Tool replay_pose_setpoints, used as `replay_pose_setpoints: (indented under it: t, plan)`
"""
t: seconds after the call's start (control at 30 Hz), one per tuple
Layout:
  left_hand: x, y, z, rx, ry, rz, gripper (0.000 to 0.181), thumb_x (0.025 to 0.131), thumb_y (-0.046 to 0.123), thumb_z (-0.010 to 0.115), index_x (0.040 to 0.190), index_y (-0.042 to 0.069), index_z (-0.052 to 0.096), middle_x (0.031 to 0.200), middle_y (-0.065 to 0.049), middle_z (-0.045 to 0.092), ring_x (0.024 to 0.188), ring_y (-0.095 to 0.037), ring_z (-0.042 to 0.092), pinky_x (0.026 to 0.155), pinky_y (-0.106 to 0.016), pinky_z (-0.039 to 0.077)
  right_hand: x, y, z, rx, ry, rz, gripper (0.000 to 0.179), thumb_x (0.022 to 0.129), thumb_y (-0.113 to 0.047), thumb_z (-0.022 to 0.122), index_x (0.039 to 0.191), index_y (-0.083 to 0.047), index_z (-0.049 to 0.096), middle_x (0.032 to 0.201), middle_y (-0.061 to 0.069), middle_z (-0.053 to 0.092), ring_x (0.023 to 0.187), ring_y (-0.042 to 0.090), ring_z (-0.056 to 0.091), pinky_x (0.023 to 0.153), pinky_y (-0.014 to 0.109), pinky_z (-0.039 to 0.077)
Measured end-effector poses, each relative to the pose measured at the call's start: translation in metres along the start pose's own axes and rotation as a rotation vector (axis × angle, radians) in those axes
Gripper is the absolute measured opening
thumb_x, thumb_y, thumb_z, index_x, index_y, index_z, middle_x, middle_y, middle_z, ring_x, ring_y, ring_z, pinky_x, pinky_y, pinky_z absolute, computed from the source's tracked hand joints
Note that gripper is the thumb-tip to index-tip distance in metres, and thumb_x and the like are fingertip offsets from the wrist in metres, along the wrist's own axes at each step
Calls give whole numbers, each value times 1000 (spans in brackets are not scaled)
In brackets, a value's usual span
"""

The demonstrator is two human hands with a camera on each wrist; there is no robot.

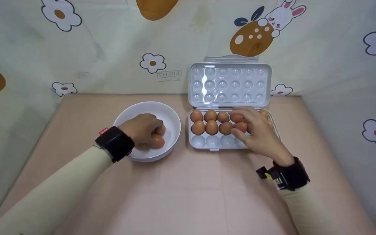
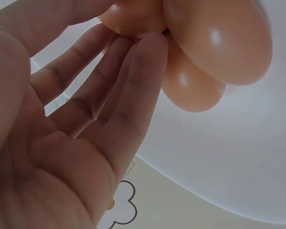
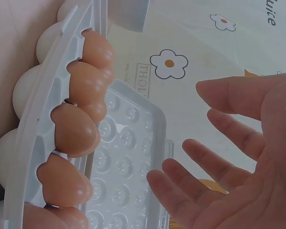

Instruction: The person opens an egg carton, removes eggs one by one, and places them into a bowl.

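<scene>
Eggs (image 1: 198, 127) stand in two back rows of the egg box (image 1: 212, 141); others lie in the white bowl (image 1: 172, 124). There the left hand (image 1: 143, 129) pinches one brown egg (image 2: 133, 19); the right hand (image 1: 261, 132) hangs wide, holding nothing, above the box. If the pinch is too light, this smooth egg could slip and crack against its neighbours.

Booth-like nook (image 1: 334, 75): printed cloth walls (image 1: 116, 39) (cartoon rabbit (image 1: 279, 19))

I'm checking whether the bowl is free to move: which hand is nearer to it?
Left. The left hand is inside the bowl, fingers at an egg; the right hand is right of it, over the egg box.
</scene>
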State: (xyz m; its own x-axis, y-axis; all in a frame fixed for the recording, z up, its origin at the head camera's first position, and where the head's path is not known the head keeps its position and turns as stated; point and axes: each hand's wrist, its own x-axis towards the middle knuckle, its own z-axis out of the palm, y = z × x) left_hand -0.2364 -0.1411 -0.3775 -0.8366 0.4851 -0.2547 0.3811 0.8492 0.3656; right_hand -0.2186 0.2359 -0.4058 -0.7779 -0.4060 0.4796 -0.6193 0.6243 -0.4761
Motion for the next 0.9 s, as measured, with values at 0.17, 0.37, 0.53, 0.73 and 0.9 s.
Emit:
replay_pose_setpoints:
  t: [0.17,0.37,0.53,0.73,0.9]
  plan:
    - [-2,7,-7,2,35,-19,26,88,5,84,111,7,72,104,-12,67,95,-25,60,87,-36,53,2,1,-5,40,-12,-1,52,86,0,85,135,-8,69,133,7,69,126,27,62,111,49,33]
    - [-9,27,-16,-2,147,66,38,90,3,72,127,9,70,118,-9,65,100,-27,61,96,-40,54,1,5,-19,41,-48,8,48,86,2,85,130,-8,71,135,7,66,129,27,60,111,49,46]
    - [-12,44,-11,-31,217,124,40,90,7,80,128,12,69,118,-4,62,99,-25,61,89,-37,57,-5,11,-30,-26,-165,38,51,85,4,81,132,-14,72,137,6,63,126,27,58,104,50,50]
    - [-7,59,3,-35,332,264,44,87,7,84,127,13,69,116,-5,63,100,-24,62,87,-38,57,-13,27,-38,-118,-269,13,39,80,11,75,112,-11,76,121,8,64,108,21,57,88,39,53]
    - [-3,74,17,-95,385,351,46,85,11,89,125,15,66,121,-4,62,109,-24,62,94,-37,56,-19,41,-40,-178,-303,-77,32,78,14,82,97,-10,73,98,9,52,90,17,51,70,27,45]
